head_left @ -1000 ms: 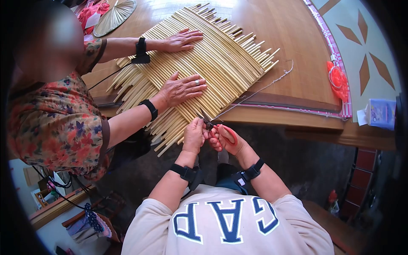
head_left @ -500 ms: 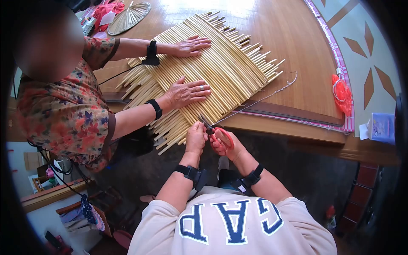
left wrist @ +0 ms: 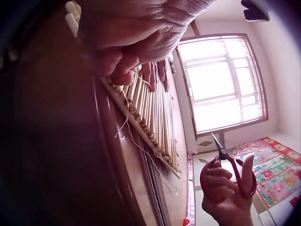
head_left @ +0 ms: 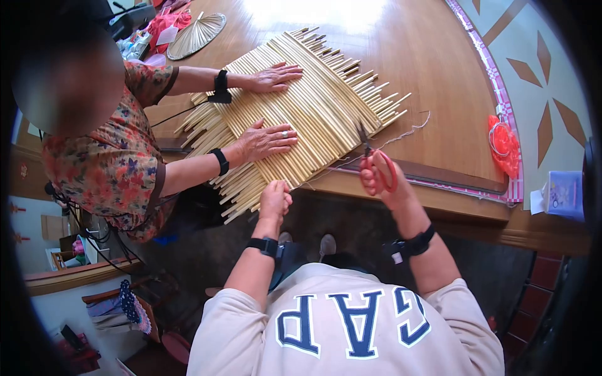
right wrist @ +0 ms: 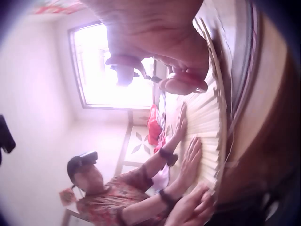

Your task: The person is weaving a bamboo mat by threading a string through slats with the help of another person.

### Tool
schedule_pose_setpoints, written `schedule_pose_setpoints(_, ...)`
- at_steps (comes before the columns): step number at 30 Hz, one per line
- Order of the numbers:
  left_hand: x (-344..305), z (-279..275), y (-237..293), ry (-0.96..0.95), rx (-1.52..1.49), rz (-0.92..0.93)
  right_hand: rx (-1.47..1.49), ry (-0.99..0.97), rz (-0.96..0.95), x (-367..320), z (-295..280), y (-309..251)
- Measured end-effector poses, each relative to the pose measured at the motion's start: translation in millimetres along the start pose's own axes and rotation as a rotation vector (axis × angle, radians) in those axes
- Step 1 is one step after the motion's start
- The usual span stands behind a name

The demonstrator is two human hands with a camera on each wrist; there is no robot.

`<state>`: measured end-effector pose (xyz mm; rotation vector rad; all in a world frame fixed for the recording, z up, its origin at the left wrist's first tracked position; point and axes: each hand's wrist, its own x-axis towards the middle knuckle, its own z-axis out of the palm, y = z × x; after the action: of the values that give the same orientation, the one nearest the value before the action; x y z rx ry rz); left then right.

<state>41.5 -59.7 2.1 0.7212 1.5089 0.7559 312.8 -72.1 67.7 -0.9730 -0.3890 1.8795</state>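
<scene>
Now gripping scissors [left wrist: 222, 153] in right hand [head_left: 379, 176], thread [head_left: 411, 131] in left hand [head_left: 273, 199], near another person's hands [head_left: 268, 143] flat on stick mat [head_left: 327, 103].

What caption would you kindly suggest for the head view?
Right hand holds scissors; another person's hands rest on crossed sticks.

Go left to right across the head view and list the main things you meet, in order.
Floral top → pleated fan → camera wearer's left hand → red-handled scissors → red plastic bag → bluish plastic pack.
</scene>
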Motion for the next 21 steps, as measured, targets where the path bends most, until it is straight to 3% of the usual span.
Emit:
schedule_pose_setpoints(2,-2.0,-6.7,-1.4,-0.091,-0.056,-0.028,-0.543,0.32,-0.077,-10.3,-23.8,-33.9)
schedule_pose_setpoints(4,-13.7,-15.1,9.6,-0.171,-0.034,0.005,-1.123,0.541,-0.426,1.2,-96.7,-40.9)
schedule_pose_setpoints(6,-28.3,-18.9,23.9,-0.255,-0.066,0.066,-1.347,0.738,-0.42,-3.2,-152.2,-56.1)
schedule_pose_setpoints(10,-53.5,-25.3,58.0,-0.22,-0.089,0.213,-1.63,0.907,-0.317,-2.6,-237.0,-76.7)
schedule_pose_setpoints(12,-54.5,-36.3,69.0,-0.109,-0.02,0.298,-1.719,0.991,-0.308,-4.2,-245.9,-86.4)
schedule_pose_setpoints(14,-53.6,-43.7,77.8,-0.054,0.119,0.3,-1.819,0.927,-0.23,-8.8,-231.8,-101.6)
schedule_pose_setpoints(15,-49.2,-49.0,78.7,-0.094,0.196,0.284,-1.909,0.926,-0.152,-6.4,-251.2,-102.2)
schedule_pose_setpoints(16,-46.5,-50.2,77.6,-0.132,0.274,0.275,-2.051,1.073,-0.049,-5.1,-261.3,-98.6)
schedule_pose_setpoints(18,-51.1,-36.0,82.6,-0.159,0.225,0.229,-2.051,0.99,0.207,-16.2,-214.0,-124.0)
schedule_pose_setpoints(20,-51.0,-22.8,83.9,-0.219,0.185,0.223,-1.982,1.032,-0.157,-11.4,-201.4,-133.7)
schedule_pose_setpoints(21,-52.3,-15.3,85.1,-0.245,0.154,0.199,-1.903,0.93,-0.304,-2.4,-199.4,-139.9)
